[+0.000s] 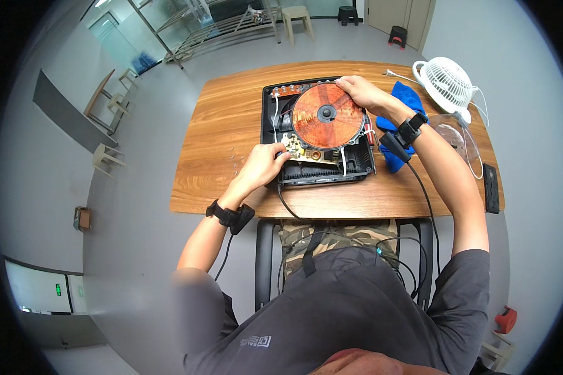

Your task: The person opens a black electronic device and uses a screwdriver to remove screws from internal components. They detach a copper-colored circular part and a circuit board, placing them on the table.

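An opened induction cooker with a black housing (325, 182) lies on the wooden table in front of me. Its round copper coil (316, 128) sits at the upper right inside, tilted over the housing. My right hand (364, 94) is closed on the coil's far right rim, thumb on the edge, other fingers partly hidden. Below the coil shows a circuit board (303, 154) with small parts and white wires. At the board's left end, by the housing's near left edge, my left hand (264, 164) is closed in a pinch; what lies between its fingertips is hidden.
Several small screws (235, 159) lie left of the cooker on the table (216, 119). To the right are a blue cloth (408, 94), a red-handled tool (370, 134), a white fan (447, 81), a clear plastic piece (450, 134) and a black flat object (491, 189). Cables hang from both wrist bands.
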The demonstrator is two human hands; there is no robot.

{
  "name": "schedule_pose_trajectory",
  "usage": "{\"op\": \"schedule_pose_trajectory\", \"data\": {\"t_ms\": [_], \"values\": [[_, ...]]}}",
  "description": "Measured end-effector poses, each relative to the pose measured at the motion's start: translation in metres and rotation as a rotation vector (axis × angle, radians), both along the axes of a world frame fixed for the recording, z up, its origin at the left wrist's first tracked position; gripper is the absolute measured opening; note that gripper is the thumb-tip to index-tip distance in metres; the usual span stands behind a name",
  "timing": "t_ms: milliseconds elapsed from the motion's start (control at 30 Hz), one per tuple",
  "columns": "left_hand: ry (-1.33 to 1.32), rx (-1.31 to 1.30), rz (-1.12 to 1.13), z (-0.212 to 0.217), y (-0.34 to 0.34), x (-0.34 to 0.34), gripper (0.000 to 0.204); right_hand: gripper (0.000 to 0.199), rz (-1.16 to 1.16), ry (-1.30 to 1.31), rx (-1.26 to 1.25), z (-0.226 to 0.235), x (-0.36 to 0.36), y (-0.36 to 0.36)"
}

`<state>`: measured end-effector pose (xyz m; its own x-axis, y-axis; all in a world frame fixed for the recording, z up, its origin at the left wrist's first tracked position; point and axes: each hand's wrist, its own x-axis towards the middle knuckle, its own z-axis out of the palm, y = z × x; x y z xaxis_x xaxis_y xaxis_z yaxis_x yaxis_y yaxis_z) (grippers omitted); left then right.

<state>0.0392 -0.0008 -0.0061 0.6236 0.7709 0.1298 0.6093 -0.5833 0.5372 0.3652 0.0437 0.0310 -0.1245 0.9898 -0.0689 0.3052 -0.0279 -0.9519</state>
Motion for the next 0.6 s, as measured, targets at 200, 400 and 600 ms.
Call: {"op": "schedule_pose_trajectory", "data": {"t_ms": [200, 400, 600], "values": [[0.051, -0.043, 0.009, -0.008, 0.007, 0.000, 0.024, 0.041, 0.021, -0.027, 0.029, -0.009, -0.003, 0.005], [0.059, -0.117, 0.014, -0.012, 0.014, 0.001, 0.026, 0.041, 0.028, -0.053, 0.016, -0.014, -0.001, 0.006], [0.006, -0.209, 0.005, 0.000, 0.005, 0.000, 0.026, 0.042, 0.007, -0.062, 0.004, -0.007, -0.010, -0.002]]}}
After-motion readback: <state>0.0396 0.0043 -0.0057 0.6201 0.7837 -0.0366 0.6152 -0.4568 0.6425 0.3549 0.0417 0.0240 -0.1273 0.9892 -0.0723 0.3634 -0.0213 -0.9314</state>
